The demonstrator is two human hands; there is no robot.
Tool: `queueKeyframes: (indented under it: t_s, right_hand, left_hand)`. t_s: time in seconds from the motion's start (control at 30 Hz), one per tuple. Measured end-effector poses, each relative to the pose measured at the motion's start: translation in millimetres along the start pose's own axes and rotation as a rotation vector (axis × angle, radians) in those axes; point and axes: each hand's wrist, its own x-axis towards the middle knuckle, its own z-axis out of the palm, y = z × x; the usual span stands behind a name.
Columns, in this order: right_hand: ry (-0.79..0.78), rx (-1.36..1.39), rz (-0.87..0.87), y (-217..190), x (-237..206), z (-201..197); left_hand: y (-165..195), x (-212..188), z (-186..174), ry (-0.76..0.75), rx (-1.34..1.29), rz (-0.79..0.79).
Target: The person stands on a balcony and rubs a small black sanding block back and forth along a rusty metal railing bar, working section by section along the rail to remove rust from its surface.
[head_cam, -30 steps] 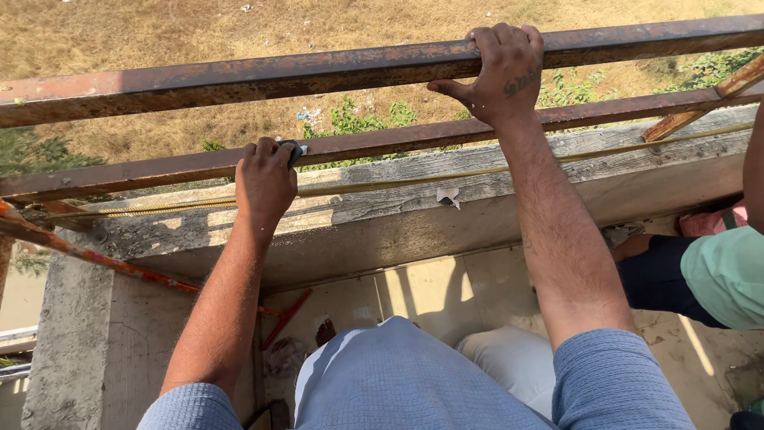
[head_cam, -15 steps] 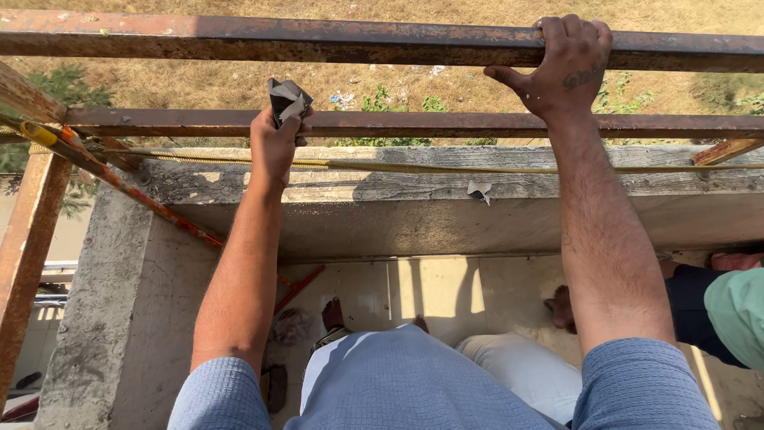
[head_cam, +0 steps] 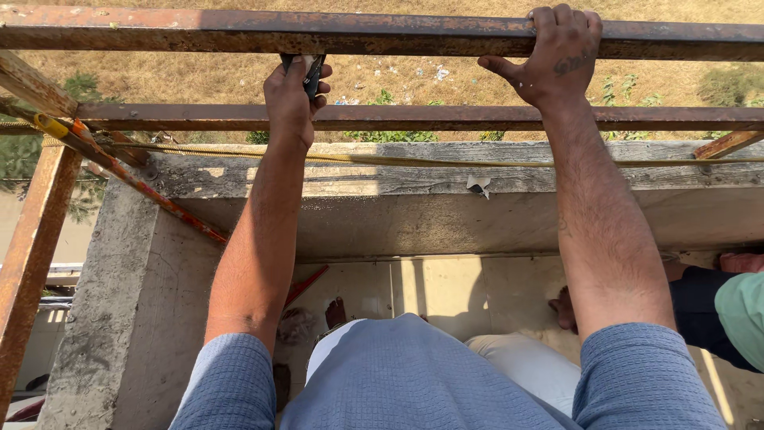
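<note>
**High on rusty rails, a small dark tool pinched at the top bar**

The upper rusty rail [head_cam: 382, 33] is gripped by the right hand [head_cam: 557, 56], fingers wrapped fully over the bar. The left hand [head_cam: 294, 95] is closed around a small dark tool [head_cam: 312, 73], held up against the underside of that same rail, left of centre; what kind of tool it is cannot be made out, as most of it is hidden in the fist.

Risk is judged plainly here. The tool is held by a pinch only, above a long drop, and a slip of the fingers could send it down to the dry ground [head_cam: 239, 80] far beyond. Body weight appears to be carried partly by the right hand, so flaking rust under the palm could loosen that hold. The lower rail [head_cam: 446, 117] lies just beyond and below both wrists, and skin could be scraped on its rough edge.

Now the surroundings. A weathered concrete ledge [head_cam: 414, 179] is seen below the rails, with a yellow cord [head_cam: 398, 161] stretched along it. At the left, a slanted rusty post [head_cam: 32, 255] is crossed by an orange-painted bar [head_cam: 159, 203]. A pale floor [head_cam: 446, 291] lies far below, and at the right edge another person's sleeve [head_cam: 744, 314] in light green is seen.
</note>
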Motion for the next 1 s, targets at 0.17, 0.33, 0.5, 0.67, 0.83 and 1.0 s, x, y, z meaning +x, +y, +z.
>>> queueKeyframes:
  t_s: [0.17, 0.33, 0.5, 0.67, 0.83, 1.0]
  right_hand:
    - [0.066, -0.007, -0.013, 0, 1, -3]
    - [0.018, -0.003, 0.024, 0, 1, -1]
    - [0.091, -0.037, -0.015, 2, 0, 2]
    - [0.03, -0.014, 0.025, 3, 0, 5]
    - [0.03, -0.026, 0.031, 5, -2, 7]
    - [0.053, -0.019, 0.028, 6, -3, 9]
  left_hand:
    - [0, 3, 13, -0.015, 0.11, 0.046]
    - [-11, 0, 29, -0.068, 0.151, 0.051]
    - [-27, 0, 52, -0.139, 0.169, 0.072]
    - [-44, -4, 83, -0.181, 0.15, -0.01]
    - [-61, -5, 112, -0.226, 0.142, -0.022]
    - [-69, -8, 129, -0.225, 0.117, -0.031]
